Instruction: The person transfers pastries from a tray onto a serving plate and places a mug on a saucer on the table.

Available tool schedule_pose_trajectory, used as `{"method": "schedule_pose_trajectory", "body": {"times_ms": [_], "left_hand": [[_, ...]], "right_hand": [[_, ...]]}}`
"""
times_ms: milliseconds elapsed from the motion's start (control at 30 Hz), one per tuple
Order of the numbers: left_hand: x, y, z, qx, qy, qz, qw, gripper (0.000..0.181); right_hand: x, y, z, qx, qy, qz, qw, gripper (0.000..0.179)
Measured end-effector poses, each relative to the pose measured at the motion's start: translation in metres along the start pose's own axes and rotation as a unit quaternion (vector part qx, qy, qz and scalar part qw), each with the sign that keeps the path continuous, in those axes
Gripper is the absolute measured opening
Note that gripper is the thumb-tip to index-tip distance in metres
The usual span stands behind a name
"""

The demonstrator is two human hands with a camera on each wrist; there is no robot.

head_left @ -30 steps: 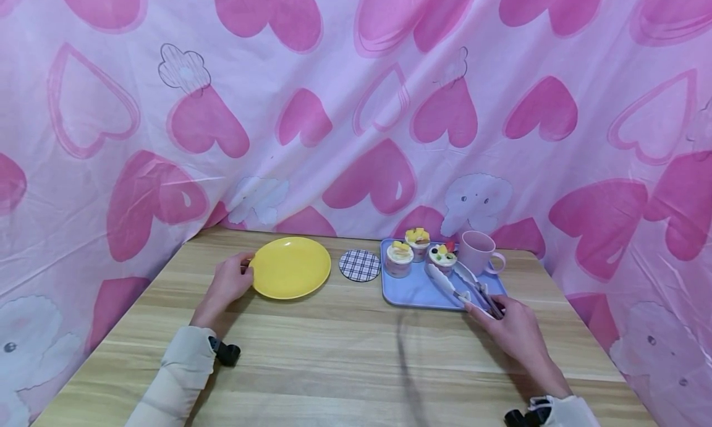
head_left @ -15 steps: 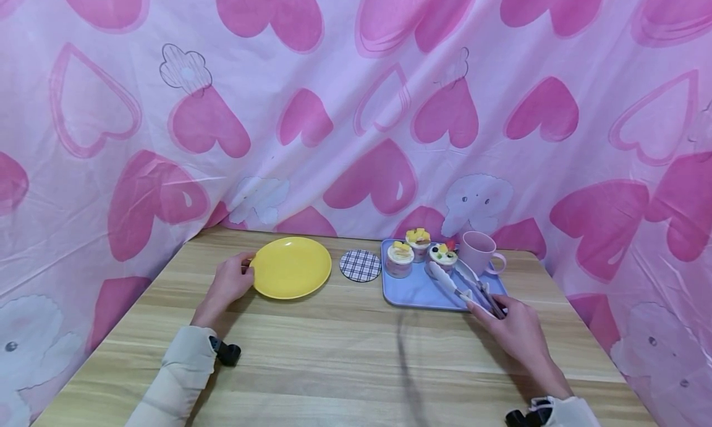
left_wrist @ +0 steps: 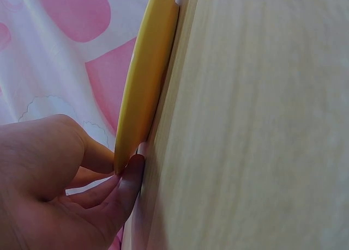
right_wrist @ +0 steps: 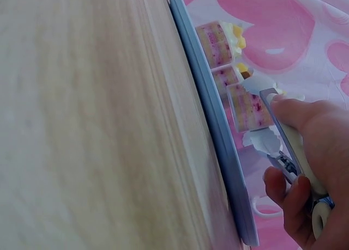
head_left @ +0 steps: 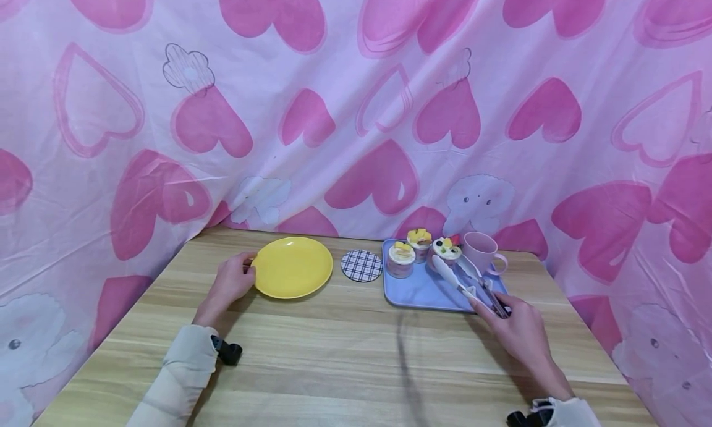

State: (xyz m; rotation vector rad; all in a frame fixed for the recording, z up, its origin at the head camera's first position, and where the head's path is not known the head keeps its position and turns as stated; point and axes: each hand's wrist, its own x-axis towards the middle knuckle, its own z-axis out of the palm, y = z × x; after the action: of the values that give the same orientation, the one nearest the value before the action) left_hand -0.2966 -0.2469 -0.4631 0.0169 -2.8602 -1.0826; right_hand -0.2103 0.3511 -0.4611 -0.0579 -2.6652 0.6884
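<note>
At the left, my left hand [head_left: 233, 277] pinches the near-left rim of a yellow plate [head_left: 293, 267]. In the left wrist view the plate [left_wrist: 144, 70] sits close over the wooden table, its rim between thumb and fingers. My right hand [head_left: 517, 331] grips a pair of tongs [head_left: 456, 282] with pale, broad tips. Those tips stand on either side of a fruit-topped dessert cup [head_left: 446, 249], which shows layered cake [right_wrist: 250, 107] through its clear wall. A narrow gap shows between this cup and the blue tray [head_left: 423, 298] in the right wrist view.
Two more dessert cups, one in front [head_left: 400, 263] and one behind [head_left: 419, 241], stand on the tray's left side. A pink mug [head_left: 479, 253] stands at its back right. Between plate and tray lies a checked round coaster [head_left: 361, 266]. A heart-patterned curtain [head_left: 369, 180] hangs behind.
The tongs and the dessert cup between their tips have risen slightly and shifted a little right. The left hand stays at the plate's rim.
</note>
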Motion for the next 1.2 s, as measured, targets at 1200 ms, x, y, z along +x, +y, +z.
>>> {"method": "schedule_pose_trajectory", "body": {"times_ms": [1200], "left_hand": [[0.0, -0.0009, 0.001, -0.002, 0.005, 0.002, 1.0, 0.052]], "right_hand": [[-0.0023, -0.0093, 0.0018, 0.038, 0.072, -0.054, 0.9952, 0.067]]}}
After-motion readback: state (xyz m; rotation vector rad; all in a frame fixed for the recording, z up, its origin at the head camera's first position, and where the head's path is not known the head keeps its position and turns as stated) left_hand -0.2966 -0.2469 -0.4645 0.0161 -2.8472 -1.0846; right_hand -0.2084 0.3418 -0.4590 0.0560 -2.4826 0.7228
